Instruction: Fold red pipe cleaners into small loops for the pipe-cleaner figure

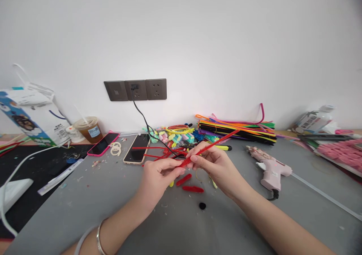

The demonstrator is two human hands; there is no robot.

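My left hand point(158, 177) and my right hand point(216, 164) meet above the grey table point(113, 209), both pinching one long red pipe cleaner point(215, 144) that slants up to the right. The left fingers grip its lower end, the right fingers hold it a little higher. Under the hands lie two short folded red pieces point(192, 189) and a small black pom-pom point(202, 206). More loose red pipe cleaners point(152, 153) lie just beyond the hands.
A stack of coloured pipe cleaners point(237, 129) lies at the back. A pink glue gun point(270, 168) rests to the right, two phones point(137, 149) to the left, an iced drink cup point(89, 129) and a carton point(28, 115) far left. A black cable point(144, 119) hangs from the wall socket.
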